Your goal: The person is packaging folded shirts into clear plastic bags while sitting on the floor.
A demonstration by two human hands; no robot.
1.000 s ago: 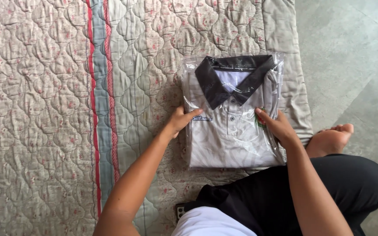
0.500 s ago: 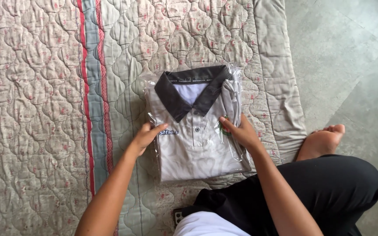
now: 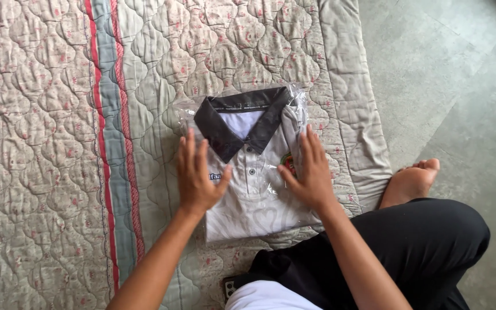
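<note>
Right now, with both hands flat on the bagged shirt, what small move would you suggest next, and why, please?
Probably sweep both palms outward to press air out. The left hand and right hand lie flat on the folded polo shirt, and its clear plastic bag looks puffed and wrinkled by the collar on the quilt.
</note>
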